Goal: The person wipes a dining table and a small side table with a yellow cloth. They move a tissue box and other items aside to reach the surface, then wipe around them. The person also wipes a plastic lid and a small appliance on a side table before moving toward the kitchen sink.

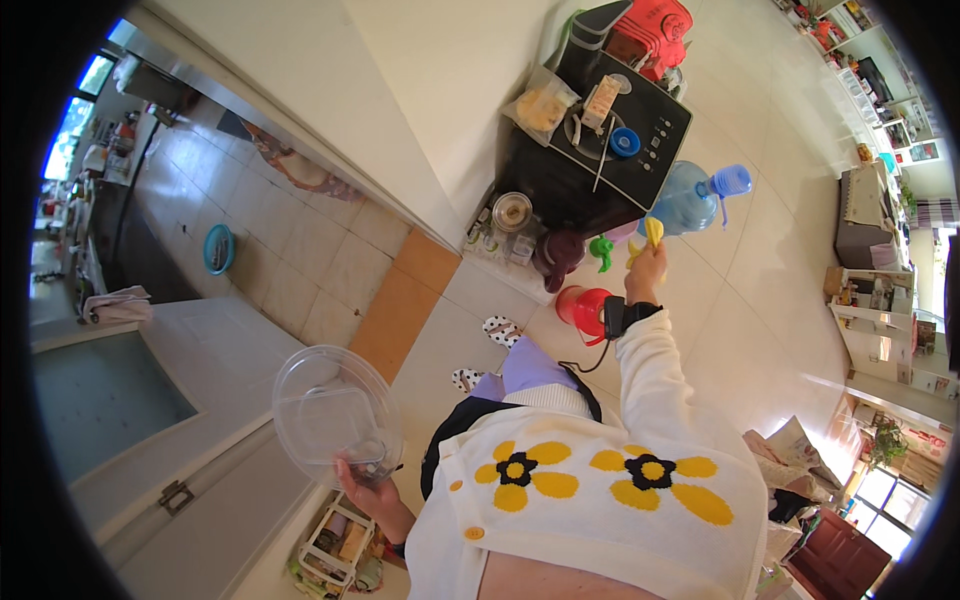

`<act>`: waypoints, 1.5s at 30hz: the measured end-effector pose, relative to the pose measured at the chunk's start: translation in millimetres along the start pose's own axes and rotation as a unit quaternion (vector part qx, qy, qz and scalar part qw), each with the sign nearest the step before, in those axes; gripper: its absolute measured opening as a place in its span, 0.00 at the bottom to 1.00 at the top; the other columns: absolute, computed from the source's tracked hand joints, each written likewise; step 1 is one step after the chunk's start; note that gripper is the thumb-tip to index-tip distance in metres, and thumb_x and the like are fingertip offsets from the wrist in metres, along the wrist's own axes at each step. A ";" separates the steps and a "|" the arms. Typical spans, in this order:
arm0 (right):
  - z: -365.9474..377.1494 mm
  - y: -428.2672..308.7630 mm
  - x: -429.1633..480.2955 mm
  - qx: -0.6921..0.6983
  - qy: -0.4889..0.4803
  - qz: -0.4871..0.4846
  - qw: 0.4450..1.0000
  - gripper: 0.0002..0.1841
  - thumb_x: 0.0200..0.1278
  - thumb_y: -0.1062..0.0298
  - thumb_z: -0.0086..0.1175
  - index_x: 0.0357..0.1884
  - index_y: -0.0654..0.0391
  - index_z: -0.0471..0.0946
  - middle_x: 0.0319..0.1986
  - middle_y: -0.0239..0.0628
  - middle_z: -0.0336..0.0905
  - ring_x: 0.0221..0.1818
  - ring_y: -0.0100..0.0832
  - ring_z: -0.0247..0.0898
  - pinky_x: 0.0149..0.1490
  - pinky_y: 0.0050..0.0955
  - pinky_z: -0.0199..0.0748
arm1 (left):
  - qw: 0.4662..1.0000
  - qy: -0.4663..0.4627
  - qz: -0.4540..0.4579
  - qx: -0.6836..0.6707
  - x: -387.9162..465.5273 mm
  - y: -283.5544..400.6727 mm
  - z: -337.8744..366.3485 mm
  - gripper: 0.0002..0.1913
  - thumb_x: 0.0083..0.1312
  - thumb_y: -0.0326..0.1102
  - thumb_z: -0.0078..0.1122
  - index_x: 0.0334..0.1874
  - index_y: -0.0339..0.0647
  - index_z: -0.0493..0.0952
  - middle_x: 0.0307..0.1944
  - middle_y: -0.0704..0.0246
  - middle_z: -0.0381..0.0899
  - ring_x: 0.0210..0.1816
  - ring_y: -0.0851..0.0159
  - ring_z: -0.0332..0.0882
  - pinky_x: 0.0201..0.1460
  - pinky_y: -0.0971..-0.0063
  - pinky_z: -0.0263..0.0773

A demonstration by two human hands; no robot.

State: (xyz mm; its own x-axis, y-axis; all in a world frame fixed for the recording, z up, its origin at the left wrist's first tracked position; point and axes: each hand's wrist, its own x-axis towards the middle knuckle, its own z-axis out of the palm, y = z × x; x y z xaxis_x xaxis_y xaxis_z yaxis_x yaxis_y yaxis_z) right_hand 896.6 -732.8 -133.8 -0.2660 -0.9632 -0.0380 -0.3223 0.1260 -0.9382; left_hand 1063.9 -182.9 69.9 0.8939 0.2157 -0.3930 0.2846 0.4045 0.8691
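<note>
My left hand (369, 491), at the lower left, holds clear plastic containers (330, 409), a large round one with smaller pieces in or behind it. Something small and dark shows through near my fingers. My right hand (646, 271) grips a yellow cloth (654, 231), its ends sticking out past the fingers. That hand is near a large blue water bottle (679, 202) with a pump on its neck, and above a red kettle or thermos (581, 307) on the floor. A black-topped appliance (637, 120) beyond carries a carton (601, 103), a blue round lid (625, 141) and a bag of food (540, 109).
A dark red jug (560, 255) and a glass jar (512, 212) stand low beside the wall. An open doorway and a door (247, 337) lie to the left, with a blue basin (219, 249) on the floor beyond. A white rack (337, 544) is at the bottom left.
</note>
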 end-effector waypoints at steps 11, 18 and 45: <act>261.9 -44.4 -64.0 0.052 0.125 -0.001 0.991 0.24 0.60 0.77 0.48 0.60 0.64 0.61 0.52 0.49 0.65 0.56 0.42 0.60 0.61 0.33 0.59 | 0.999 0.043 0.031 0.013 -5.5 4.6 -58.2 0.23 0.64 0.35 0.58 0.62 0.43 0.68 0.60 0.65 0.69 0.59 0.63 0.67 0.61 0.64 0.65; 348.0 -62.4 -87.0 -0.195 -0.052 -0.133 0.970 0.20 0.60 0.76 0.42 0.56 0.60 0.66 0.53 0.52 0.67 0.55 0.44 0.68 0.57 0.38 0.68 | 0.995 0.043 -0.014 -0.093 -32.5 4.9 -69.8 0.19 0.63 0.43 0.60 0.54 0.45 0.75 0.54 0.69 0.75 0.56 0.62 0.70 0.61 0.60 0.65; 8.2 -21.8 39.1 -0.436 -0.241 -0.629 0.596 0.28 0.54 0.73 0.48 0.62 0.56 0.70 0.43 0.30 0.75 0.52 0.31 0.69 0.71 0.33 0.53 | 0.997 0.022 -0.064 -0.034 -19.5 5.2 37.7 0.09 0.65 0.37 0.57 0.44 0.44 0.76 0.31 0.79 0.74 0.32 0.75 0.66 0.42 0.76 0.67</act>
State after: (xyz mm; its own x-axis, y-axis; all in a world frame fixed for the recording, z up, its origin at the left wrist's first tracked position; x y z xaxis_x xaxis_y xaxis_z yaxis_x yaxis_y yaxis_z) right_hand 900.7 -775.1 -117.7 0.9098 -0.3543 0.2160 -0.3964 -0.8962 0.1995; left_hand 1061.1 -218.5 93.4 0.8352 0.1959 -0.5139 0.3703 0.4905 0.7888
